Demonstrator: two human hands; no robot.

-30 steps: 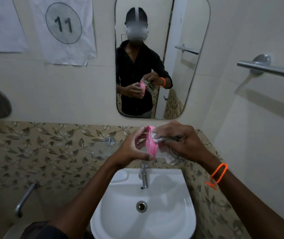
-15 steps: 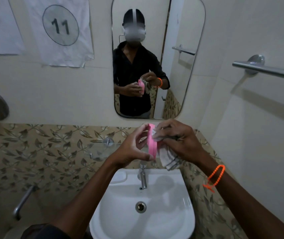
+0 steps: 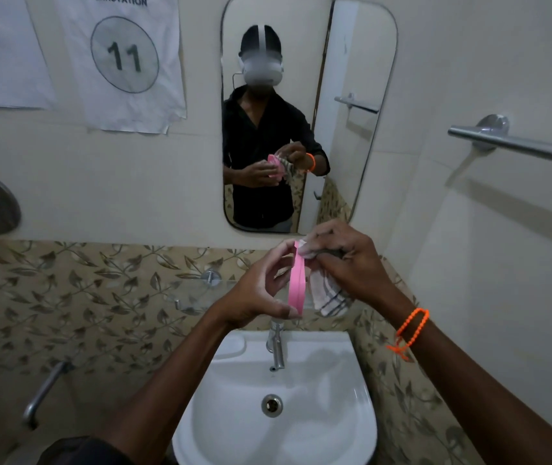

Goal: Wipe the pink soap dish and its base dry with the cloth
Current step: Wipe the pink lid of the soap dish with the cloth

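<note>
Head camera looks down on a white sink (image 3: 351,427), closest to us, with its drain (image 3: 271,405) and a shiny tap (image 3: 277,345) at the back edge. Both hands are held up over the sink, probably so any drips fall into it.

A bit farther, the left hand (image 3: 261,293) pinches the pink soap dish (image 3: 297,280) between thumb below and fingers on top. The dish stands on its edge, so we only see its thin side. Holding it that way leaves its flat face open to the right for wiping. I cannot tell if this piece is the dish or its base.

The right hand (image 3: 345,263) is closed on a white checked cloth (image 3: 330,295). It presses a bunched bit against the top right of the dish, and the rest hangs down. An orange bead bracelet (image 3: 410,330) sits on that wrist.

Behind the hands is a wall with leaf tiles (image 3: 83,297) and a small glass shelf (image 3: 197,293), likely where the dish lives. Farthest back, a mirror (image 3: 361,78) shows the same hands, and a paper sign (image 3: 123,58) says 11. A towel bar (image 3: 519,146) is on the right wall.
</note>
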